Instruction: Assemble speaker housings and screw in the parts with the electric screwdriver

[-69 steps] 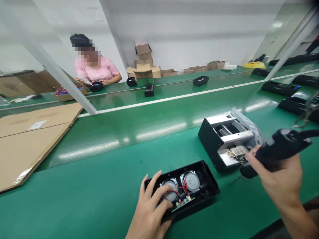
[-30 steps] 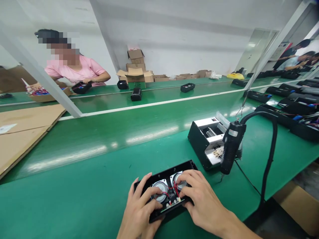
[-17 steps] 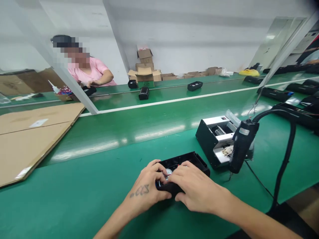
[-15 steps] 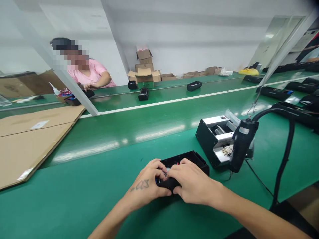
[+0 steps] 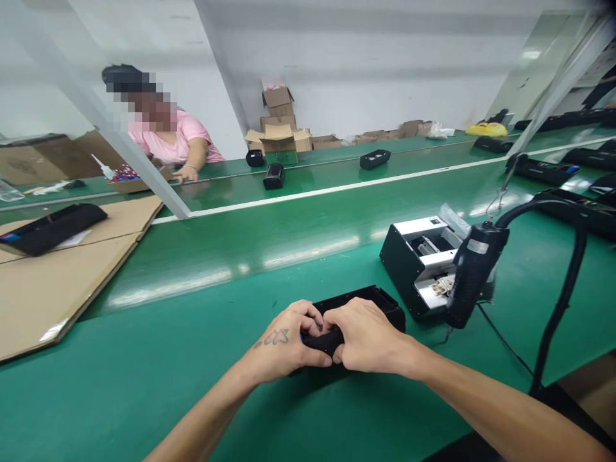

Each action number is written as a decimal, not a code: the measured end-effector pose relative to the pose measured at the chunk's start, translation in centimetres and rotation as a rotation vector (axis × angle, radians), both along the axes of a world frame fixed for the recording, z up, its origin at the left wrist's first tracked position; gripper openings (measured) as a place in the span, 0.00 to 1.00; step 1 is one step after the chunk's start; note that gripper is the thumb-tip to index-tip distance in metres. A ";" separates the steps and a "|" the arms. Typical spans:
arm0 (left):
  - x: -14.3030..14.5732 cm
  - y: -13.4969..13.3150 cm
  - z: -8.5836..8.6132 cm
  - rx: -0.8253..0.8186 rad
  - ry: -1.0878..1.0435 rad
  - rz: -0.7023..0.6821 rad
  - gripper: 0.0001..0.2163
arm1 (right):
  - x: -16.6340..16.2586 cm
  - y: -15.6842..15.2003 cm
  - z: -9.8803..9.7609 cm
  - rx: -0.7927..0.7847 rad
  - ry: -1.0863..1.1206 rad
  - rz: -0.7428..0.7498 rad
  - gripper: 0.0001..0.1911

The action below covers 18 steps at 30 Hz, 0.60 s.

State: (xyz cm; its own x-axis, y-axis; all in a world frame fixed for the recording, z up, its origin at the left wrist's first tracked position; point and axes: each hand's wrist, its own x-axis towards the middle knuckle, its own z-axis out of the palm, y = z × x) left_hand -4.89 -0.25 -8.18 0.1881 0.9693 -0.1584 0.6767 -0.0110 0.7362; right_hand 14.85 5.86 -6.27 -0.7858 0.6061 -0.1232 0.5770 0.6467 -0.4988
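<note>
The left hand and the right hand are close together and touching. Both curl tight around a black speaker case, holding it. The case sits on the green tabletop, in front of the person, and the hands cover most of it.

Just to the right of the case stands a black and silver machine. A black electric screwdriver hangs upright beside the machine, and its thick black cord curves over and down past the tabletop's edge. More long black cases lie in a row on the right.

On the left, a big cardboard sheet lies on the tabletop, with a long black case on it.

Past a white metal bar is a second green tabletop with small black parts on it. A person in a pink shirt sits across it, one hand resting on its edge. Behind are stacked cardboard boxes and a yellow bag, against a white wall.
</note>
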 end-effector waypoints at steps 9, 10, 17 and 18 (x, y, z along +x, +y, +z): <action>0.9 -1.9 -1.3 0.157 0.091 0.005 0.12 | 2.3 -2.4 -0.9 0.102 0.283 0.084 0.15; 1.1 -2.5 -1.7 0.203 0.134 -0.003 0.11 | 3.3 -2.7 -1.0 0.159 0.421 0.049 0.16; 2.2 -5.9 -5.4 0.544 0.338 -0.032 0.08 | 13.0 0.7 -2.4 0.729 0.829 -0.934 0.29; 2.1 -6.1 -5.7 0.574 0.343 -0.041 0.08 | 14.0 1.5 -2.7 0.659 0.755 -0.989 0.30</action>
